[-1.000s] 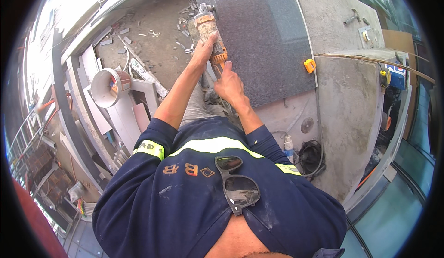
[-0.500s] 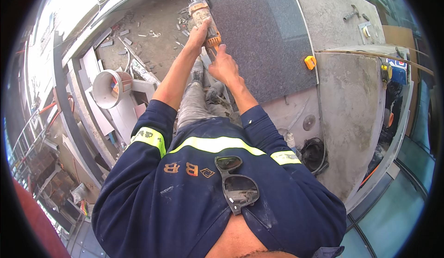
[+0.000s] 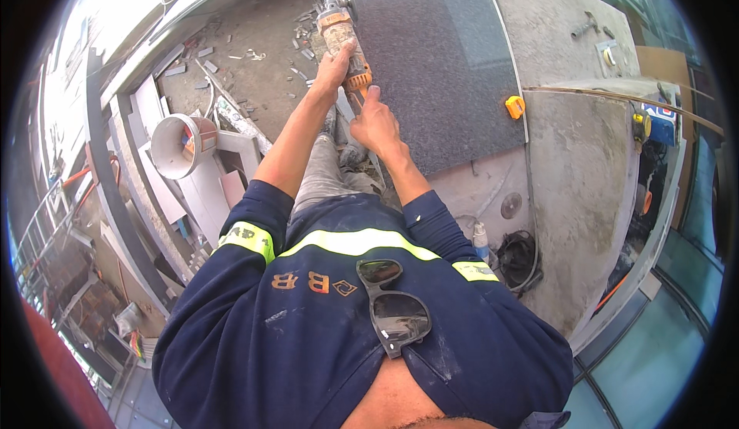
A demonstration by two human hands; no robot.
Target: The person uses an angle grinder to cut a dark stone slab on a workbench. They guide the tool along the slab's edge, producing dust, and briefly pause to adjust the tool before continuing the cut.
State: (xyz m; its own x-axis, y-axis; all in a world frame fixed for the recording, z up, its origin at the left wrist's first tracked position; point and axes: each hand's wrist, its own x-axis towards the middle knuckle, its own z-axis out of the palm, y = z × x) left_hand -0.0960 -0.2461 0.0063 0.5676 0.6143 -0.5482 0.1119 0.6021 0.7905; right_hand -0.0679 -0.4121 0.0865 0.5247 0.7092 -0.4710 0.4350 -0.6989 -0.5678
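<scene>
An orange, dust-coated angle grinder (image 3: 337, 33) reaches away from me along the left edge of a dark grey stone slab (image 3: 431, 67). Its disc (image 3: 351, 6) is at that edge, and pale dust hangs just beyond. My left hand (image 3: 336, 66) is wrapped round the grinder's body. Behind it, my right hand (image 3: 376, 125) grips the rear handle, thumb on top. How deep the disc sits in the stone cannot be made out. A yellow tape measure (image 3: 515, 106) lies near the slab's right edge.
Left of me stands a white bucket (image 3: 175, 148) among leaning boards and offcuts. Stone scraps litter the floor (image 3: 246, 60) beyond. A hammer (image 3: 585, 26) lies on the concrete ledge (image 3: 573, 221) to the right. Near my right elbow are a bottle (image 3: 480, 237) and a black bundle (image 3: 517, 253).
The grinder and both hands have shifted slightly toward me along the slab's edge. More dust shows around the disc. My grip is unchanged.
</scene>
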